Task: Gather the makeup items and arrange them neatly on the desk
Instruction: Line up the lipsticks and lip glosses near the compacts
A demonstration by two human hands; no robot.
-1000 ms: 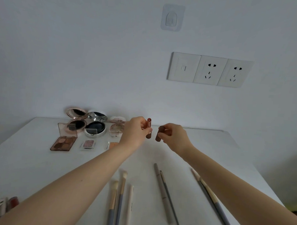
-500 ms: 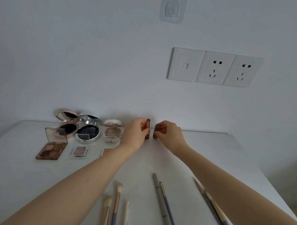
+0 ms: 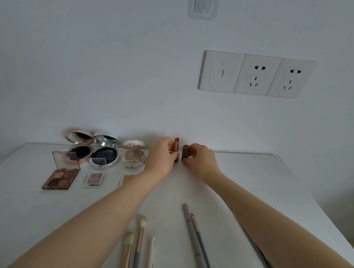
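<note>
lipstick and cap being stood upright at the back of the desk

an uncapped lipstick (image 3: 176,149) is being pinched by the left hand (image 3: 161,157) and its brown cap (image 3: 185,156) by the right hand (image 3: 201,160), side by side near 12 o'clock. compacts (image 3: 105,157) and palettes (image 3: 61,179) are already lying grouped at 10 o'clock; brushes (image 3: 138,240) and pencils (image 3: 194,238) at 6 o'clock are seemingly lined up, so little is judged left.

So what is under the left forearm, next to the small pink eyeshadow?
An orange pan peeks out beside the small pink eyeshadow; the left forearm covers its right part, so the rest cannot be seen.
</note>
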